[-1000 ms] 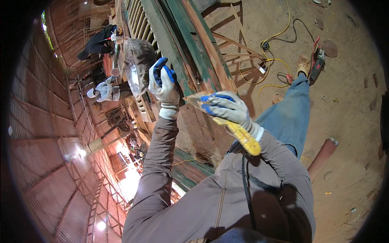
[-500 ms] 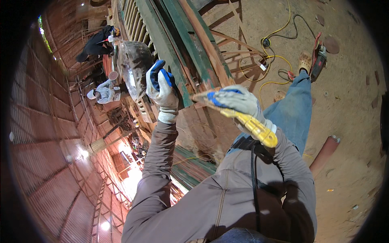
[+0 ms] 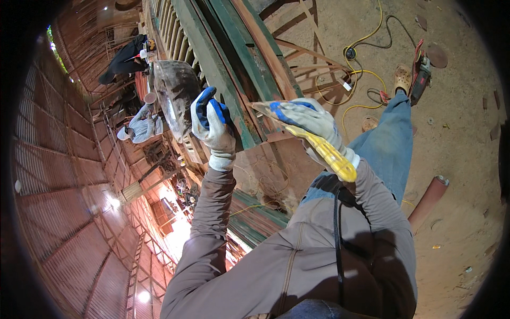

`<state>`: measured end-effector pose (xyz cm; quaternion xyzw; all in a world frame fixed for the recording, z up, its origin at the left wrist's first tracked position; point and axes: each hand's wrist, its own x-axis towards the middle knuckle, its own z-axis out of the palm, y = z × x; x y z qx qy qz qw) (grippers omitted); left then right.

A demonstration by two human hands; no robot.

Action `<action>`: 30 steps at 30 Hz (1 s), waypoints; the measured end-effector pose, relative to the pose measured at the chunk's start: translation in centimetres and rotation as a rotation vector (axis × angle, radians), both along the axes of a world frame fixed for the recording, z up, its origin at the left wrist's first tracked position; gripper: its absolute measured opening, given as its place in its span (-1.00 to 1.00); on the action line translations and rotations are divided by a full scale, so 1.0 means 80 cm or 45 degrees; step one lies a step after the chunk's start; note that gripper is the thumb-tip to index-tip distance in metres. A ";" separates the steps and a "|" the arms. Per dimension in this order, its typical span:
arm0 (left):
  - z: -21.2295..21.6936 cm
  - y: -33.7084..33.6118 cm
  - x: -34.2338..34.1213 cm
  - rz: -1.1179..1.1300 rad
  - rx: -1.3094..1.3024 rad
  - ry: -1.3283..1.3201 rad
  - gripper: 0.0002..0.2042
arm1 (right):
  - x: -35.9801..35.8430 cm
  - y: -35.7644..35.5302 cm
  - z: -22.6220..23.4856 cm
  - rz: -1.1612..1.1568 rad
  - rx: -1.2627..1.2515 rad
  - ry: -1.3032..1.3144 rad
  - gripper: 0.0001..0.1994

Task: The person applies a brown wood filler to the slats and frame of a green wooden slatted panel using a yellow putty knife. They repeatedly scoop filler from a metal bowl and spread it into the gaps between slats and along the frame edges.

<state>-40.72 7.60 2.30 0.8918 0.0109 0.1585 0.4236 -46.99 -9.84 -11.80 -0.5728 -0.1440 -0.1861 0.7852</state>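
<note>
Right grip (image 3: pixel 305 118): was closed around yellow-handled tool (image 3: pixel 328 154).
Yellow-handled tool: lay slantwise in the glove, handle end by the wrist, tapered tip toward green boards (image 3: pixel 260 61); contact with them couldn't be told.
Left grip (image 3: pixel 214 130): was curled narrow near cloudy plastic-like object (image 3: pixel 177 93); any held item couldn't be told.
Floor (image 3: pixel 462 175): carried power tool (image 3: pixel 422 77), yellow cord (image 3: pixel 360 107).

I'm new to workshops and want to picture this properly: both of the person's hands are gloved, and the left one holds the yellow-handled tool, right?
Not quite: the yellow-handled tool is in the right hand, not the left hand, as the head view shows. Both hands are indeed gloved.
</note>
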 end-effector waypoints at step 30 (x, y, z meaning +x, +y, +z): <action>-0.002 0.013 0.001 0.004 -0.010 0.043 -0.78 | -0.039 -0.041 0.050 0.501 0.524 0.873 -0.67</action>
